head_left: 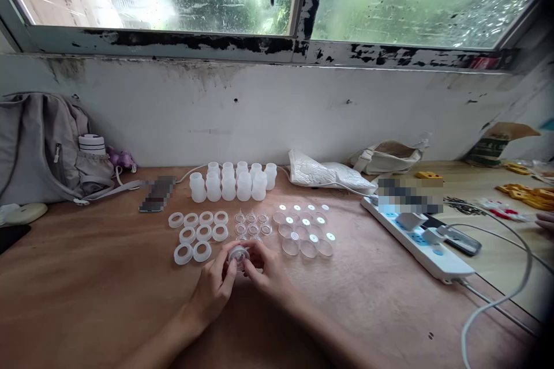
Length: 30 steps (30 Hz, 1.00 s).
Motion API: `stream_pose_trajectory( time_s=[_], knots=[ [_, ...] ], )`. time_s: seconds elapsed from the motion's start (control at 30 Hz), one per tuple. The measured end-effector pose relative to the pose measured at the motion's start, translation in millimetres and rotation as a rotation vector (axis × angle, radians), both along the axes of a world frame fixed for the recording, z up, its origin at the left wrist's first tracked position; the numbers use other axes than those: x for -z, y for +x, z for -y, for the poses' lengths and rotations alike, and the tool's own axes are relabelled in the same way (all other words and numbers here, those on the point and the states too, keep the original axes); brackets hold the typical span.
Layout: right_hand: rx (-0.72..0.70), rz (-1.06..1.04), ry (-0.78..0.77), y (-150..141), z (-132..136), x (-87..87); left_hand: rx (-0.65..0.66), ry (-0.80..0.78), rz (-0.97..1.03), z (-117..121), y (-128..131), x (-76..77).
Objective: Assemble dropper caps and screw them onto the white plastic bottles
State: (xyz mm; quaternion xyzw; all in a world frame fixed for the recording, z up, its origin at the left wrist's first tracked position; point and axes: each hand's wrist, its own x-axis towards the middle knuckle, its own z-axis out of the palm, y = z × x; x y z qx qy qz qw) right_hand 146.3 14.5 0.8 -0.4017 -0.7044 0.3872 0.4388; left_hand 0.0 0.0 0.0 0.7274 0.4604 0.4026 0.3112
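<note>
My left hand [214,285] and my right hand [266,268] meet at the table's middle, both pinching one small clear plastic part [238,253] with a white ring. Just beyond my fingers lie several white collar rings [198,233], several clear nipples [252,223] and several clear dome caps [305,230]. Behind them stand several small white bottles [234,182] in two rows.
A grey backpack [38,147] sits at the far left, with a phone [156,194] beside it. White bags [329,174] lie by the wall. A white power strip [418,242] with plugs and cables lies at the right. Another person's hand [546,222] shows at the right edge.
</note>
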Motion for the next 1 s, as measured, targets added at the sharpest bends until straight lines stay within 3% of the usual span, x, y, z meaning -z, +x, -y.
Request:
stream_pose_trajectory(
  time_s=[0.17, 0.47, 0.67, 1.0],
  knots=[
    [0.017, 0.015, 0.005, -0.3, -1.2, 3.5, 0.019, 0.009, -0.023, 0.2, 1.2, -0.6],
    [0.07, 0.038, 0.054, -4.2, 3.6, 0.8, -0.076, 0.048, -0.078, -1.0, 0.8, 7.8],
    [0.088, 0.001, 0.016, -8.7, 5.5, 5.2, -0.136, 0.093, -0.152, -1.1, 3.0, 5.2],
    [0.118, 0.068, 0.08, -2.8, 4.3, -2.3, -0.072, -0.02, 0.038, 1.7, 4.2, -1.2]
  ],
)
